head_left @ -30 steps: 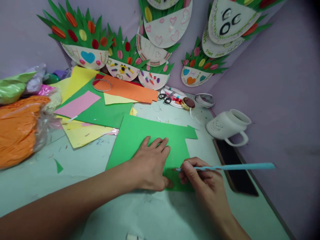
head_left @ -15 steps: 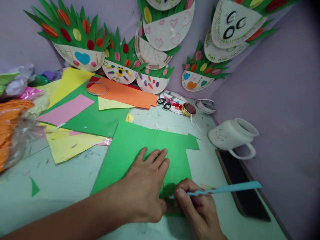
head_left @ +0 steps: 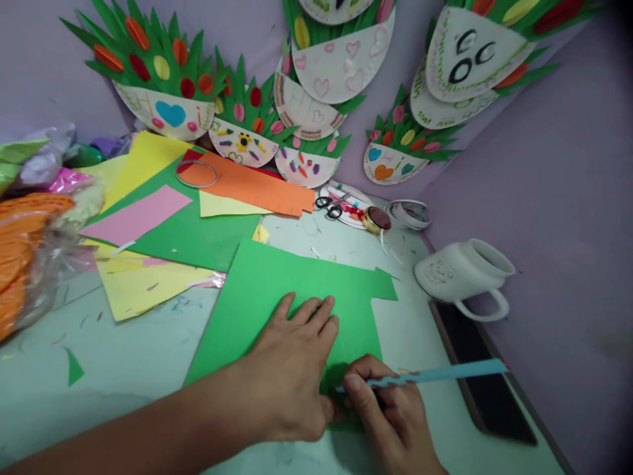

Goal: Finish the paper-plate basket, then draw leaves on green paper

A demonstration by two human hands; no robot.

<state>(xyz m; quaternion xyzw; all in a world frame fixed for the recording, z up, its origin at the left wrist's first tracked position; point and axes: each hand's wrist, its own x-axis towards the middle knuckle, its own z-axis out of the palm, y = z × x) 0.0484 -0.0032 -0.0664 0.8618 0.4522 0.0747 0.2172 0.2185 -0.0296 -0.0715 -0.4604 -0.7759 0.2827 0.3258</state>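
Note:
A bright green sheet of paper (head_left: 297, 277) with a notched right edge lies on the pale table. My left hand (head_left: 297, 369) rests flat on it, fingers spread, with the thumb near the sheet's lower part. In my right hand (head_left: 390, 409) is a light blue pencil (head_left: 445, 373), gripped close to its point. The pencil's tip touches or hovers just over the green paper beside my left thumb; shadow makes the contact hard to tell. Any line under the tip is too faint to make out.
A white mug (head_left: 462, 270) and a dark phone (head_left: 484, 376) stand to the right. Farther back are black scissors (head_left: 332, 206), a round tin (head_left: 376, 220) and an orange sheet (head_left: 257, 188). Plastic bags (head_left: 34, 257) crowd the left. Decorated paper bowls (head_left: 163, 112) hang on the wall.
The view has shifted slightly, so the surroundings sit a little farther right. Both hands stay in nearly the same place on the sheet; the pencil's back end has swung slightly.

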